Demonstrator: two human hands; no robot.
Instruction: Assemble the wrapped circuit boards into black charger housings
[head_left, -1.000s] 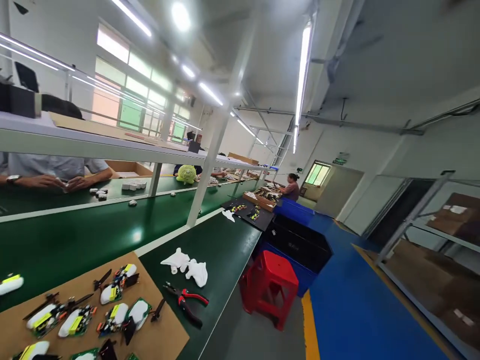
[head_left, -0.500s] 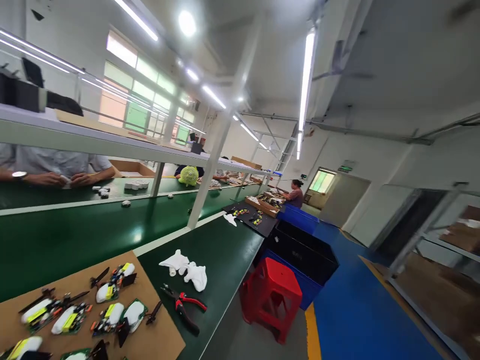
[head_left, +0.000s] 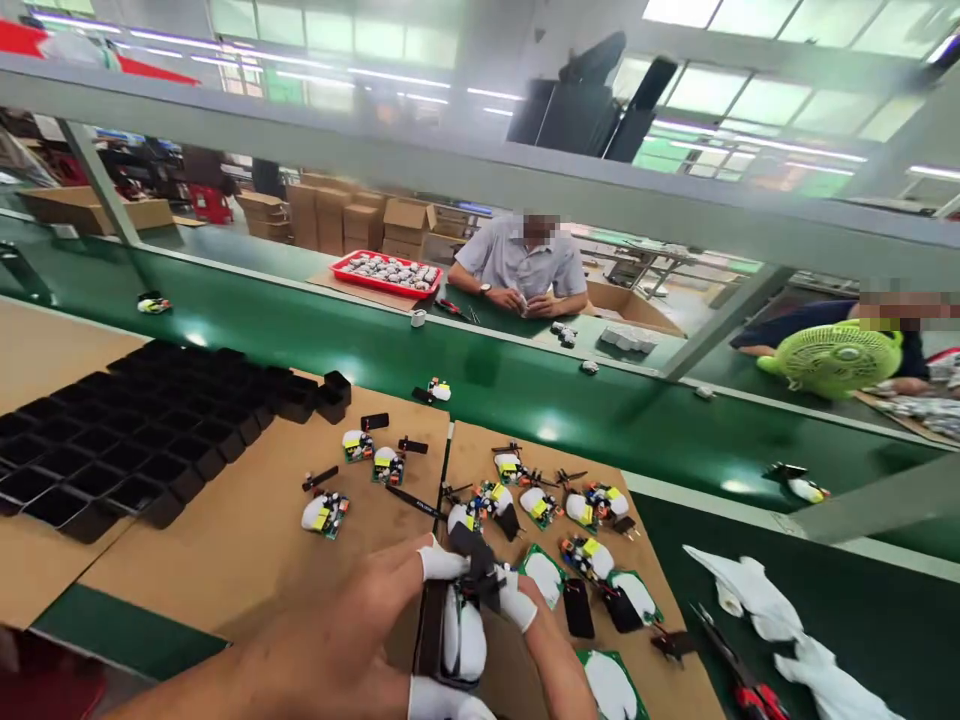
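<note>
Both hands wear white finger cots and meet at the lower middle. My left hand (head_left: 367, 610) is closed around a small black plastic case (head_left: 429, 625), with its fingers along the sides. A white-coated part (head_left: 466, 640) sits inside the case. My right hand (head_left: 544, 635) pinches a black plug piece (head_left: 476, 565) at the far end of the case, where the left fingertips also touch it. Right of the hands lie several circuit boards (head_left: 541, 576) with white coating, yellow tape and wired black pieces. More boards (head_left: 326, 512) lie to the left, on brown cardboard (head_left: 247, 560).
Rows of black cases (head_left: 172, 470) stand at left. Beyond runs a green conveyor (head_left: 495, 375) with scattered boards. Red-handled pliers (head_left: 739, 665) and white cloth-like pieces (head_left: 757, 600) lie right. A person (head_left: 521, 265) works opposite near a red tray (head_left: 386, 275); a green fan (head_left: 838, 358) stands farther right.
My view has swung left and down from the aisle and red stool to the bench. Both hands, with the black case and plug piece, are now in view; neither showed before.
</note>
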